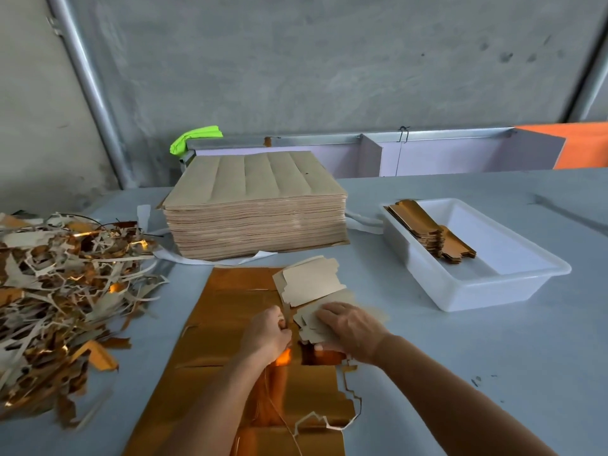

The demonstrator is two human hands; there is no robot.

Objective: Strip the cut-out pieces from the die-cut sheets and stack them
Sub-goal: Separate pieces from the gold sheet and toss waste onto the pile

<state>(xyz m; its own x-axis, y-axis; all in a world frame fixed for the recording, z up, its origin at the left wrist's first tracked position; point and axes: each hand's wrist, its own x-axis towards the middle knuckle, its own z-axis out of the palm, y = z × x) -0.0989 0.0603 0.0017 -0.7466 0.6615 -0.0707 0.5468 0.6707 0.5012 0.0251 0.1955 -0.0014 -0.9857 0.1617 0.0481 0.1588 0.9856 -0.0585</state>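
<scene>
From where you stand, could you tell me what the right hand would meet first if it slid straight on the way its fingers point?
Probably the left hand, just beyond the cut-out pieces the right hand holds.

Grey concrete wall (329, 60), 2 slanted metal pipes (88, 90), pale blue table (460, 357).

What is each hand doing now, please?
Left hand: closed, pinching a thin strip of scrap on the gold sheet.
Right hand: holding cut-out pieces, thumb under them.
</scene>
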